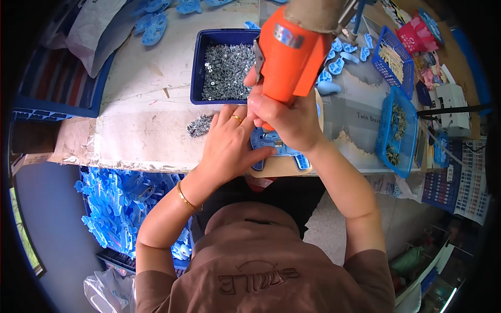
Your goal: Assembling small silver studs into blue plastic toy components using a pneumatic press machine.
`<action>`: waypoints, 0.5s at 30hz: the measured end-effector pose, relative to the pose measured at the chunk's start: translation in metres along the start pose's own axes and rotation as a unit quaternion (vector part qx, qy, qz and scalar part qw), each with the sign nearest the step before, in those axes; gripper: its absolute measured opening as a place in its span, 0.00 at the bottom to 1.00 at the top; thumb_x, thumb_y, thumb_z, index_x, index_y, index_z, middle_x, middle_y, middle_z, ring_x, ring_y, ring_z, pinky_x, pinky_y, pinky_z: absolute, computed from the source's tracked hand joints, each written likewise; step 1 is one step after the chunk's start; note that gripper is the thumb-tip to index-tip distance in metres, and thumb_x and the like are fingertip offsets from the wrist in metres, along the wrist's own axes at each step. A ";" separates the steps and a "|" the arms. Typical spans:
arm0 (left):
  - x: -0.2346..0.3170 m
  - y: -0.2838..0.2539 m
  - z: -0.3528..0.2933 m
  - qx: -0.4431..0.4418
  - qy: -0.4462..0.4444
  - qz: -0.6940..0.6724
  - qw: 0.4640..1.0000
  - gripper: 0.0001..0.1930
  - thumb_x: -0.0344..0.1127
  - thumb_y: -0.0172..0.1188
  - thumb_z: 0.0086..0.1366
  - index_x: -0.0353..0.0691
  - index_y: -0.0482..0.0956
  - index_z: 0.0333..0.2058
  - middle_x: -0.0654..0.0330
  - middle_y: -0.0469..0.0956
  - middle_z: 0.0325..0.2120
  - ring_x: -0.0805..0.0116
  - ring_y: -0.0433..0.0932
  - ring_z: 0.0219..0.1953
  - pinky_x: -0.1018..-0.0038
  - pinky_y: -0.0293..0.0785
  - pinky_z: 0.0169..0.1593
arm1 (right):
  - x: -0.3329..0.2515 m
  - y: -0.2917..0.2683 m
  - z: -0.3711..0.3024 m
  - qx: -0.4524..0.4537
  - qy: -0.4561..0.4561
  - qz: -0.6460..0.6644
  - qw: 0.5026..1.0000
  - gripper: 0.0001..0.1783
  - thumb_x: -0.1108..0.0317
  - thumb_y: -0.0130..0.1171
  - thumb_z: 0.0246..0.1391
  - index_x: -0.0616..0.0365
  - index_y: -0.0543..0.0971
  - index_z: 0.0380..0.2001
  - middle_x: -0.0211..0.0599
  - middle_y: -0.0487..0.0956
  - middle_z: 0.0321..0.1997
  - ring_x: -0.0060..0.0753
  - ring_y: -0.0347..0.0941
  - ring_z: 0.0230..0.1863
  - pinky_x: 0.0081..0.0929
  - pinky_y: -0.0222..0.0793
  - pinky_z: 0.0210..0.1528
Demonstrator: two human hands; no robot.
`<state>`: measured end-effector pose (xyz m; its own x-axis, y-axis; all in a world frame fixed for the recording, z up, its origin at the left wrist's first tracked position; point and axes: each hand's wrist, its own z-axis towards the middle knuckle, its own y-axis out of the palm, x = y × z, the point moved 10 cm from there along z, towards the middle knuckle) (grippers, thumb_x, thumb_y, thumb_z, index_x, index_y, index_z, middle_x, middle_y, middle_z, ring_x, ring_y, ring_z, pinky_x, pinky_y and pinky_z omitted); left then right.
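Observation:
My right hand [288, 117] is wrapped round an orange power screwdriver [288, 52], which points down. Its tip meets a blue plastic part [284, 148] lying on a tan board [284, 169] at the table's front edge. My left hand [228, 140] lies beside that part, palm down, fingers stretched out and thumb resting over the blue plastic. Part of the index finger is hidden by the right hand. Next to the left fingers sits a small heap of silver screws [198, 126]. A dark blue tub [194, 78] of small metal screws stands just beyond.
Loose blue parts [336, 65] lie at the back right, near a blue basket [377, 61] of pale pieces and a light blue tray [383, 133] of small metal pieces. More blue parts [154, 29] sit at the back left. Below the table, blue assemblies [112, 208] are heaped.

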<state>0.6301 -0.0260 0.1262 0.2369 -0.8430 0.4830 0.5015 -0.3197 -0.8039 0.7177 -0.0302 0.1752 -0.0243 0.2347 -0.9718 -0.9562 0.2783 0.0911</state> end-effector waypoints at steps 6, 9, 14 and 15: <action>-0.004 0.005 0.000 -0.024 -0.033 -0.002 0.999 0.35 0.49 0.73 0.44 0.35 0.73 0.48 0.53 0.73 0.44 0.52 0.68 0.50 0.60 0.65 0.53 | 0.005 0.000 -0.007 0.002 -0.047 -0.009 0.999 0.15 0.74 0.59 0.48 0.66 0.73 0.40 0.31 0.76 0.25 0.18 0.72 0.24 0.18 0.70 0.26; -0.001 -0.001 0.000 0.011 -0.015 -0.010 1.000 0.35 0.49 0.73 0.44 0.34 0.74 0.48 0.52 0.74 0.43 0.53 0.69 0.49 0.61 0.66 0.53 | 0.006 -0.002 -0.009 0.012 -0.094 -0.026 0.995 0.15 0.76 0.60 0.47 0.66 0.73 0.40 0.32 0.77 0.26 0.19 0.74 0.25 0.19 0.72 0.28; -0.003 0.001 0.000 0.006 -0.016 0.005 1.000 0.36 0.51 0.72 0.45 0.34 0.74 0.49 0.53 0.75 0.42 0.53 0.70 0.49 0.61 0.67 0.53 | -0.015 -0.002 -0.012 0.030 -0.198 -0.091 0.976 0.14 0.75 0.61 0.48 0.66 0.74 0.39 0.34 0.78 0.29 0.21 0.75 0.28 0.21 0.74 0.31; -0.003 0.001 0.000 0.008 -0.013 0.006 1.000 0.36 0.51 0.72 0.45 0.34 0.74 0.49 0.53 0.75 0.42 0.53 0.70 0.49 0.61 0.67 0.53 | -0.005 -0.002 -0.007 0.022 -0.108 -0.030 0.993 0.13 0.74 0.61 0.49 0.65 0.75 0.39 0.34 0.78 0.32 0.21 0.75 0.30 0.22 0.73 0.34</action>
<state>0.6301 -0.0241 0.1239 0.2642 -0.8347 0.4832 0.5116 -0.3034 -0.8039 0.7178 -0.0382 0.1780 0.1004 0.4101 -0.9065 -0.9404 0.3366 0.0482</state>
